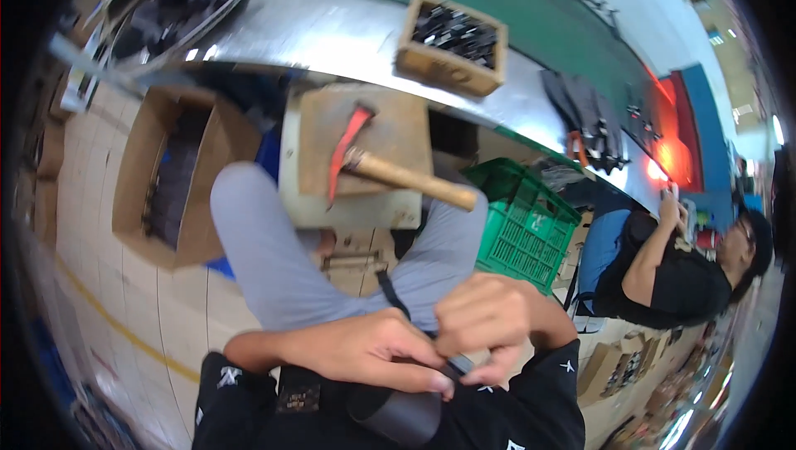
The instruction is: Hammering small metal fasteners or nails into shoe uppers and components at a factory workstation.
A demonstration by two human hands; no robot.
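Left hand (377,352) and right hand (485,317): close together, pinching a small dark piece (458,365) between them, bodyward of the square brown board (319,122) | red-headed hammer with wooden handle (377,168): on the board | green plastic crate (526,243): right of the board | green-and-silver desk (332,31): beyond the board, bearing a rectangular wooden box (448,72) of black parts

A green crate (518,252) stands between an open cardboard box (137,176) and a co-worker (688,286) in black.
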